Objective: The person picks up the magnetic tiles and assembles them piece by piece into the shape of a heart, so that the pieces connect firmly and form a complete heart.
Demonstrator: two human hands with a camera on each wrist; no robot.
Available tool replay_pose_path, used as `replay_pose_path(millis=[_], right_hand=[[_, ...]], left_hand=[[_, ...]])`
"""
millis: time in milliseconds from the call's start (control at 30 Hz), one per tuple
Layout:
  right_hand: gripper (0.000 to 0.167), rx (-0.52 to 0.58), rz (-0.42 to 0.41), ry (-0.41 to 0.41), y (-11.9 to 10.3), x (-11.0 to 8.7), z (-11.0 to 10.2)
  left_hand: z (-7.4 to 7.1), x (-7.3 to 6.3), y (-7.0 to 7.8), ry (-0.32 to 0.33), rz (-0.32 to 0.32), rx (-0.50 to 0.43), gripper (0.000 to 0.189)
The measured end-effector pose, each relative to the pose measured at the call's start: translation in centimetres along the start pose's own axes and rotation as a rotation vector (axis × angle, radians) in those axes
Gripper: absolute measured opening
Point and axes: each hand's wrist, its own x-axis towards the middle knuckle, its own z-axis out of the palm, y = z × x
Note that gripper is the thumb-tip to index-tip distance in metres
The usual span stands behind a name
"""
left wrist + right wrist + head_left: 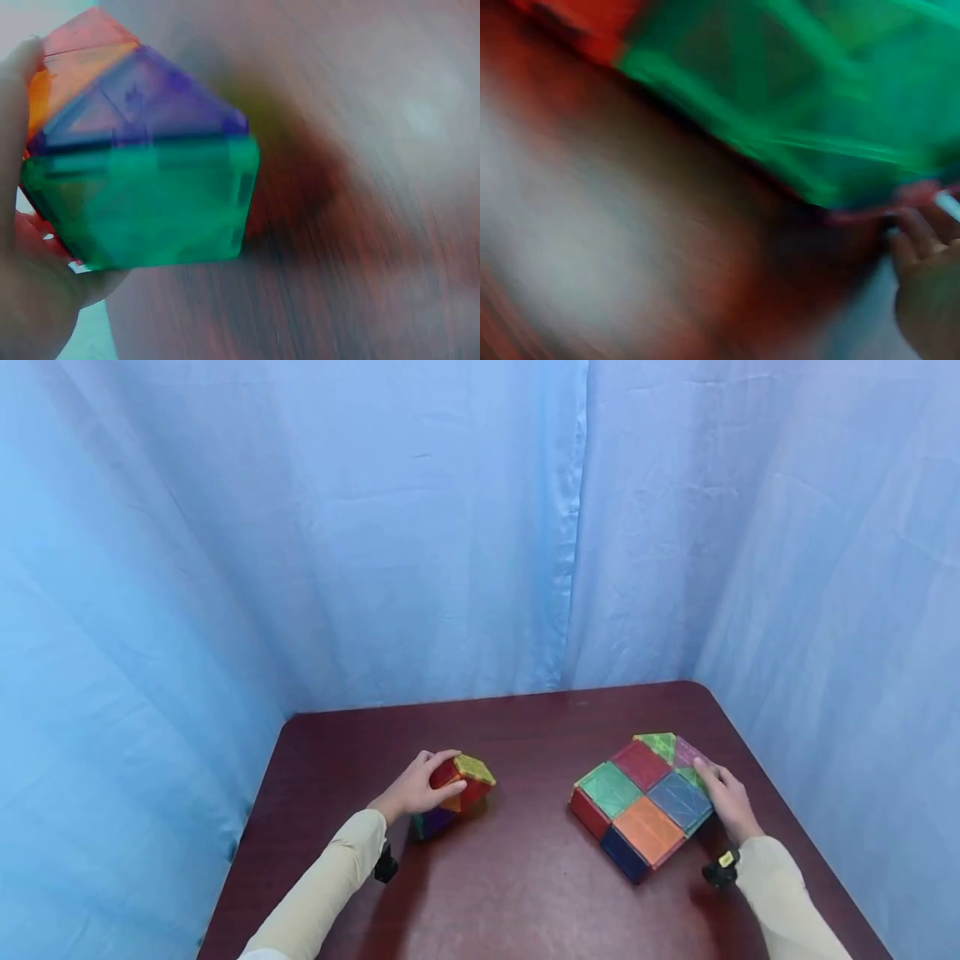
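Observation:
In the head view my left hand [417, 787] grips a small house-shaped build of translucent magnetic tiles [474, 792], thumb and fingers spread around it. Up close in the left wrist view, the small build shows a green square tile [146, 206], a purple triangle tile [142, 105] and orange and red tiles behind. My right hand [731, 800] holds the right edge of a larger magnetic-tile build [647, 830], thumb on its top. Green, red, orange and blue squares make up that top. Blurred in the right wrist view, a green side [780, 97] faces the camera, with fingertips at its edge.
Both builds are over a dark reddish-brown table [517, 893], the larger one to the right. Table surface lies between them. Light blue curtains [435, 543] hang behind the table and along both sides. A black wrist camera [722, 868] sits at the right cuff.

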Motion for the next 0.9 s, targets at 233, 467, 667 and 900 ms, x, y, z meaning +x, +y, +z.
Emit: replay_pose_path(millis=[233, 467, 667, 900], right_hand=[[0.075, 0.413, -0.003, 0.006, 0.1, -0.2, 2.0], [0.074, 0.306, -0.059, -0.064, -2.1, 0.8, 6.1], [0.065, 0.284, -0.113, -0.093, -4.7, 1.3, 11.4], [0.059, 0.311, -0.115, -0.163, -7.2, 0.9, 15.2]], left_hand=[[0.0, 1.6, 1.0, 0.053, -0.096, -0.406, 0.058], [0.8, 3.2, 1.8, 0.011, -0.235, -0.677, 0.065], [1.9, 3.9, 2.0, -0.104, -0.34, -0.877, 0.075], [3.9, 4.5, 2.4, -0.216, -0.36, -0.796, 0.078]])
